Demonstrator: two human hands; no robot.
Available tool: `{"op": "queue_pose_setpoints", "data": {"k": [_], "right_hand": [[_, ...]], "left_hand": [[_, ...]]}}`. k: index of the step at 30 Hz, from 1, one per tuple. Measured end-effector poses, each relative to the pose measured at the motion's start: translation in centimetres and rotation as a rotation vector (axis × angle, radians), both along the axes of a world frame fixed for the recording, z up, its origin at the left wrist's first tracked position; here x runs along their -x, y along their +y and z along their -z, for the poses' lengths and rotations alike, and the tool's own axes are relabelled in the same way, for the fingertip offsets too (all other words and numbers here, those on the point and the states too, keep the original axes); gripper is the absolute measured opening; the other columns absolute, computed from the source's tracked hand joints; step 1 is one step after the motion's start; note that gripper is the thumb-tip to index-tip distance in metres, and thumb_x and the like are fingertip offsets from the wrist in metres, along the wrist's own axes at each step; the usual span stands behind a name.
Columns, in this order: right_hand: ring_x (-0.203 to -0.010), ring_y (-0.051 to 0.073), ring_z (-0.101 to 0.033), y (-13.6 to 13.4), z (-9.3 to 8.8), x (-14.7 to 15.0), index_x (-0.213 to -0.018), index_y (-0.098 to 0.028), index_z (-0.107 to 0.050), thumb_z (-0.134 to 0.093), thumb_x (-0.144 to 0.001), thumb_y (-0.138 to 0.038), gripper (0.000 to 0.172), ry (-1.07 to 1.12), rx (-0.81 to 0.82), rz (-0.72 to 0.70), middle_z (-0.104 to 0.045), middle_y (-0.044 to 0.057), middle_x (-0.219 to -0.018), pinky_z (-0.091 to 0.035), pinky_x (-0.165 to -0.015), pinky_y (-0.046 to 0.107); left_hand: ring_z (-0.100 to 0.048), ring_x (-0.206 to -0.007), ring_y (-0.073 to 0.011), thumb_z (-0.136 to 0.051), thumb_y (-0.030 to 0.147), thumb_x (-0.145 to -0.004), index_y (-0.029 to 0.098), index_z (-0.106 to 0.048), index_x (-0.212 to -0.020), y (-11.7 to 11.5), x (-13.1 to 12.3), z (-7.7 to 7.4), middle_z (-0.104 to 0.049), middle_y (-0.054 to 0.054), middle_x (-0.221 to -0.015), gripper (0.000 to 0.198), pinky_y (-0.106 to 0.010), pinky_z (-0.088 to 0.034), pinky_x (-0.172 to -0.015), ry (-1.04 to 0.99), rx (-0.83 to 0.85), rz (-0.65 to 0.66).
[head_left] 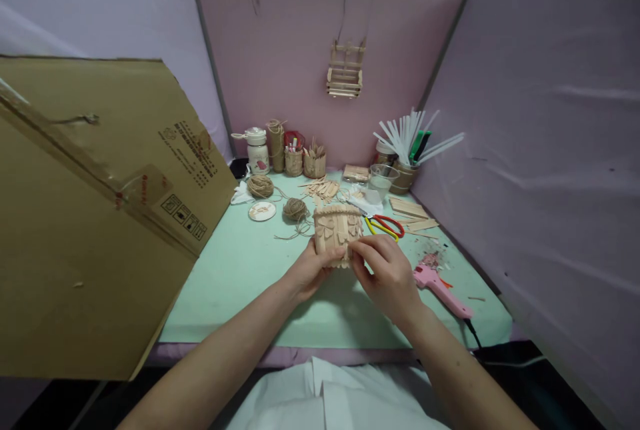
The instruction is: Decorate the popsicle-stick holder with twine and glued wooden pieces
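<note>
To your left a cardboard box (115, 237) rises at the left edge of the pale green table (230, 290), whose back edge, below a pink board (275, 50), carries a white bottle (259, 155) and a cup of pens (294, 165). Over the table's middle your left hand (309, 271) is closed around the lower side of a wooden container (327, 235), while your right hand (387, 273) has bent fingertips at its right side, and I can't tell whether they pinch anything. Scissors (389, 222) lie beyond, and a pink glue gun (445, 291) rests near the right edge, beside a purple wall (540, 150).
</note>
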State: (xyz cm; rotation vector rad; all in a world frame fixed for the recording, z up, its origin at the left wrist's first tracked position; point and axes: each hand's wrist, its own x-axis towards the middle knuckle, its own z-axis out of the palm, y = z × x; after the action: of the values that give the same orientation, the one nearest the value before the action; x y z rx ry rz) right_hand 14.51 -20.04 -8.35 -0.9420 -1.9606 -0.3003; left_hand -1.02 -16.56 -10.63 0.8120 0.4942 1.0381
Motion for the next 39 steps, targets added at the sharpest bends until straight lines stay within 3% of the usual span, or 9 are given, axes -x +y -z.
{"op": "queue_pose_setpoints", "data": {"k": [12, 20, 29, 39], "right_hand": [[-0.083, 0.021, -0.056, 0.0, 0.0, 0.1, -0.096, -0.02, -0.062, -0.054, -0.09, -0.012, 0.013, 0.014, 0.071, 0.012, -0.063, 0.007, -0.088, -0.05, -0.074, 0.037], [-0.084, 0.02, -0.06, -0.3, 0.2, -0.2, -0.107, -0.021, -0.055, -0.051, -0.089, -0.008, 0.023, 0.105, 0.032, -0.029, -0.065, 0.007, -0.091, -0.051, -0.075, 0.036], [-0.105, 0.024, -0.062, -0.6, 1.5, -0.9, -0.123, -0.023, -0.052, -0.049, -0.088, -0.006, 0.039, 0.206, 0.007, -0.111, -0.066, 0.011, -0.111, -0.053, -0.087, 0.045], [-0.107, 0.025, -0.057, -1.0, 1.3, -1.0, -0.131, -0.021, -0.047, -0.054, -0.083, -0.007, 0.051, 0.025, 0.003, -0.09, -0.066, 0.011, -0.117, -0.053, -0.089, 0.044]], "left_hand": [[-0.063, -0.11, -0.0252, -0.083, 0.021, -0.067, 0.014, -0.059, -0.12, 0.0, -0.1, 0.4, -0.067, -0.014, -0.12, 0.059, -0.039, -0.043, -0.101, 0.028, 0.016, -0.056], [-0.062, -0.114, -0.0283, -0.084, 0.024, -0.065, 0.016, -0.059, -0.122, 0.1, -0.1, 0.4, -0.066, -0.015, -0.124, 0.063, -0.04, -0.044, -0.1, -0.001, -0.017, -0.033], [-0.06, -0.118, -0.0304, -0.083, 0.026, -0.068, 0.016, -0.061, -0.122, 0.0, -0.1, -0.1, -0.064, -0.015, -0.129, 0.059, -0.04, -0.045, -0.101, -0.03, -0.055, 0.018], [-0.065, -0.107, -0.0262, -0.083, 0.025, -0.067, 0.015, -0.063, -0.117, 0.0, 0.0, 0.1, -0.069, -0.014, -0.118, 0.055, -0.036, -0.047, -0.094, 0.002, -0.01, -0.014]]}}
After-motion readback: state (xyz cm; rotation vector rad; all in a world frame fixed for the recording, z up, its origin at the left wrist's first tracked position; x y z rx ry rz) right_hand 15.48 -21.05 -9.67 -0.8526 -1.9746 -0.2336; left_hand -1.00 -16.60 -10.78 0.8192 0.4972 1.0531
